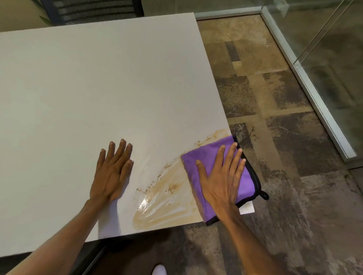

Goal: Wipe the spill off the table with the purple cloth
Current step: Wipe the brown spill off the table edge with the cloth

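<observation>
A folded purple cloth (198,161) with a black hem lies at the near right corner of the white table (91,87), partly overhanging the right edge. My right hand (222,180) presses flat on the cloth, fingers spread. A light brown wet spill (169,201) spreads from the cloth's left side toward the table's front edge, with a thinner smear (214,136) just beyond the cloth near the right edge. My left hand (112,171) rests flat on the bare table to the left of the spill, holding nothing.
A dark mesh office chair (88,4) stands behind the table's far edge. A glass partition with a metal base rail (315,97) runs along the right over patterned brown carpet (280,141). A white shoe (159,273) shows below the table's front edge.
</observation>
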Demonstrator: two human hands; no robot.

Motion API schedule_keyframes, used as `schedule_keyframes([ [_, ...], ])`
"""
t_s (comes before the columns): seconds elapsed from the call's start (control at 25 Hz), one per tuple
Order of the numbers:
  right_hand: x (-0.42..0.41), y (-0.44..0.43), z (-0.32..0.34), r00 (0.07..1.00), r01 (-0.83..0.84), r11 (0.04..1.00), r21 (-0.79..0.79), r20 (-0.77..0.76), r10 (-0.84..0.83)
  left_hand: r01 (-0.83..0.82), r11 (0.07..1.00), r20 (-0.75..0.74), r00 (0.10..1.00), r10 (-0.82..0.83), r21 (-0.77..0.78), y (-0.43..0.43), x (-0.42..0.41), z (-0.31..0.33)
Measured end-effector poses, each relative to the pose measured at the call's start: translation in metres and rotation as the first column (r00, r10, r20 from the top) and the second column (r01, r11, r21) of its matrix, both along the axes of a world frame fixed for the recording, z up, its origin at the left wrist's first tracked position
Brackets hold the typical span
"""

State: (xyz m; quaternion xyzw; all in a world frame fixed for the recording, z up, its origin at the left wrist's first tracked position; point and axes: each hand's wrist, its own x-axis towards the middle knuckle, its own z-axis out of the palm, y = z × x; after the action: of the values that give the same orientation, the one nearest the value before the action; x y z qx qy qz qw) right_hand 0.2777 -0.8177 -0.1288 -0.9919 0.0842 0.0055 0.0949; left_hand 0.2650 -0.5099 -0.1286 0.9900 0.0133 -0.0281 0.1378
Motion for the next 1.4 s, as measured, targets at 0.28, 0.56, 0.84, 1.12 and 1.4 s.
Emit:
schedule_keyframes([
  [0.28,0.035,-0.025,-0.003,0.993,-0.072,0.98,0.187,0.104,0.053,0.006,0.999,-0.008,1.0,-0.006,0.032,0.0,0.001,-0.002],
  [0.56,0.092,-0.033,-0.001,0.967,-0.25,0.94,0.231,0.021,0.252,0.007,1.0,0.004,1.0,-0.007,0.018,0.001,0.002,-0.005],
  [0.84,0.091,-0.019,0.011,0.917,-0.376,0.889,0.262,-0.035,0.398,0.008,0.999,0.043,0.999,-0.009,0.033,0.005,0.002,-0.015],
  [1.12,0.009,0.003,0.028,0.895,-0.413,0.806,0.423,0.027,0.445,0.062,0.998,0.039,0.997,-0.062,0.007,0.009,-0.001,-0.014],
  [1.4,-0.015,-0.026,0.014,0.978,-0.201,0.876,0.439,0.134,0.158,0.118,0.992,0.019,0.993,-0.119,0.038,0.024,-0.029,-0.014],
])
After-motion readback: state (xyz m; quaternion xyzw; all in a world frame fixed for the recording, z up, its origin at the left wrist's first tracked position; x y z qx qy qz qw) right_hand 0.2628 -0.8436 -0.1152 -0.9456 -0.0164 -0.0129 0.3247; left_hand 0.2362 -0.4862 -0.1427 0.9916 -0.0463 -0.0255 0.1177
